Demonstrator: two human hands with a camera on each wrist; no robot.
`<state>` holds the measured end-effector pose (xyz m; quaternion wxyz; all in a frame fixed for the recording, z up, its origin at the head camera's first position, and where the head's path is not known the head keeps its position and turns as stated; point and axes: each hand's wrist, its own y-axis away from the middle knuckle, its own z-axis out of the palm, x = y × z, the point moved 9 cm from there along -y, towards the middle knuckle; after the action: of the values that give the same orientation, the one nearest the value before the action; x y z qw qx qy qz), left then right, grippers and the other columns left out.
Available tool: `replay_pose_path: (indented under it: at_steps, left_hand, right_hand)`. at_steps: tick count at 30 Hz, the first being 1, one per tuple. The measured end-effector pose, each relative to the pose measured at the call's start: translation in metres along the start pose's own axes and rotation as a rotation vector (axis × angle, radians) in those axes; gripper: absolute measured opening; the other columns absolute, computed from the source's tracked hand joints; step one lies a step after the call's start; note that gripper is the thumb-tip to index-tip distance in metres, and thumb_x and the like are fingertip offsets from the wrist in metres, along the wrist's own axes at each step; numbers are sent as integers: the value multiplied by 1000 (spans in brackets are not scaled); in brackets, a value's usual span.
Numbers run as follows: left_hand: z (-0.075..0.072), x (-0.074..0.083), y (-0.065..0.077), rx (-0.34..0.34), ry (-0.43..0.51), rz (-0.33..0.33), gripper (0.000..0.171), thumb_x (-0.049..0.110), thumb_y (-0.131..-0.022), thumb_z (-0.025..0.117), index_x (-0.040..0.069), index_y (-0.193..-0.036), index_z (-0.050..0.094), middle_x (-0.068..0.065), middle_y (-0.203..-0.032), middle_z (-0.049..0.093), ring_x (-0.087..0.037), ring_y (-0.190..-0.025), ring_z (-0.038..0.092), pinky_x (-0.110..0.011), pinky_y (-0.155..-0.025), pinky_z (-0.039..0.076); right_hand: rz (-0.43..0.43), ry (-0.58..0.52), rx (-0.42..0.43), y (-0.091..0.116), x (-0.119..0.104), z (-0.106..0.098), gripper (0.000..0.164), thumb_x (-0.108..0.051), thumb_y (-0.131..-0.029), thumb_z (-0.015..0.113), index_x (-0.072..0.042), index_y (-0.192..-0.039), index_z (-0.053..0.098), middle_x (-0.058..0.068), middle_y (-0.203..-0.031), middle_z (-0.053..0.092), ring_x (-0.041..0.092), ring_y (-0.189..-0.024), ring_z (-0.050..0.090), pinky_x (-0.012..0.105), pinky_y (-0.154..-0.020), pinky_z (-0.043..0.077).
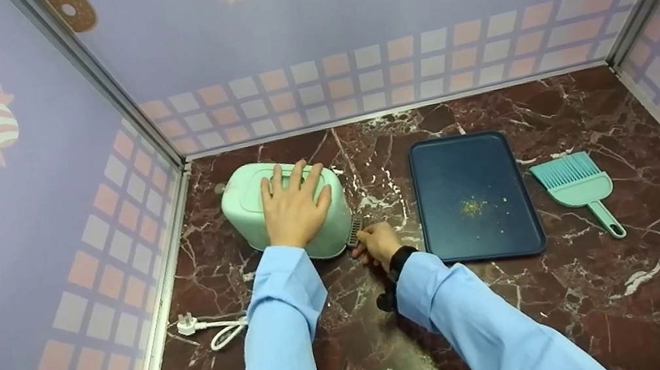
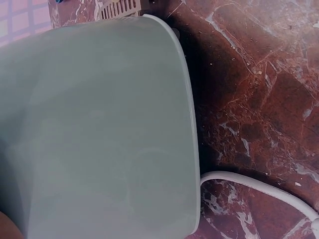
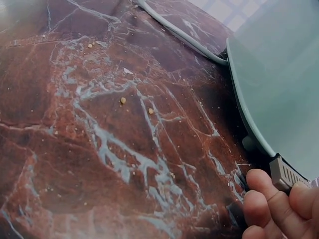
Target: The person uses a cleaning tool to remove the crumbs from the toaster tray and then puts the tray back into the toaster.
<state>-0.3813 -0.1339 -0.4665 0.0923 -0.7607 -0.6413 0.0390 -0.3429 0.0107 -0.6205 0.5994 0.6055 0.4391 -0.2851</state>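
Note:
A mint-green rounded appliance (image 1: 329, 228) with a white power cord lies on the marble-patterned table, its kind not plain from here. On its upper side rests my left hand (image 1: 294, 212), fingers spread and straight. At its right end sticks out a grey-brown slotted piece (image 1: 354, 231), which my right hand (image 1: 381, 242) pinches at the near end. In the right wrist view, the thumb and a finger of that hand (image 3: 279, 206) close on the slotted piece (image 3: 286, 174). The left wrist view is mostly filled by the appliance's smooth wall (image 2: 104, 124).
A dark blue tray (image 1: 467, 170) with yellowish crumbs (image 1: 473, 206) lies right of the hands. Beyond it is a mint hand brush (image 1: 581, 188). The white plug (image 1: 188, 324) lies at the left. Patterned panels (image 1: 344, 24) enclose the table, and small crumbs (image 3: 123, 100) dot its surface.

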Motion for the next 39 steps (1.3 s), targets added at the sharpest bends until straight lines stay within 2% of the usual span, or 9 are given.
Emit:
replay_pose_path:
  at_steps: [6, 14, 24, 30, 35, 39]
  left_hand:
    - [-3, 1, 1, 17, 3, 5, 55, 58, -107, 30, 38, -156, 41, 1, -164, 36, -40, -154, 19, -61, -125, 8]
    - [-2, 0, 1, 7, -2, -4, 55, 58, -106, 29, 39, -157, 39, 2, -164, 35, -40, -154, 19, -60, -125, 7]
    - [-2, 1, 1, 20, -9, 1, 54, 58, -106, 29, 39, -156, 40, 1, -163, 37, -40, -153, 22, -61, -124, 9]
    - [0, 1, 1, 12, -4, 1, 55, 58, -107, 28, 40, -157, 39, 2, -164, 36, -40, -153, 22, -61, -124, 9]
    - [-1, 1, 0, 30, 14, 11, 54, 58, -107, 30, 38, -156, 42, 1, -163, 38, -41, -153, 24, -61, -124, 10]
    - [-2, 0, 0, 25, 17, 9, 54, 58, -107, 31, 38, -156, 42, 1, -163, 38, -40, -153, 23, -61, -124, 10]
  right_hand:
    - [10, 34, 0, -2, -1, 2, 28, -15, -109, 50, 7, -111, 68, 17, -82, 76, 13, -46, 56, 23, -40, 38]
    - [27, 41, -1, -6, 0, 3, 29, -16, -110, 49, 6, -116, 66, 16, -80, 75, 13, -46, 57, 23, -38, 36]
    - [37, 109, 33, -5, -1, 1, 29, -19, -109, 51, 3, -114, 69, 12, -76, 75, 14, -46, 57, 24, -38, 36]
    - [9, 140, 47, -4, 0, 1, 31, -20, -109, 51, 3, -106, 72, 11, -68, 73, 15, -45, 57, 24, -37, 36]
    - [-39, 121, 69, -1, -4, -4, 34, -21, -108, 51, 5, -97, 71, 14, -66, 71, 15, -43, 56, 24, -36, 37]
    - [-106, 65, 120, 2, -10, -12, 30, -18, -108, 51, 6, -102, 70, 19, -73, 71, 17, -46, 57, 25, -41, 43]
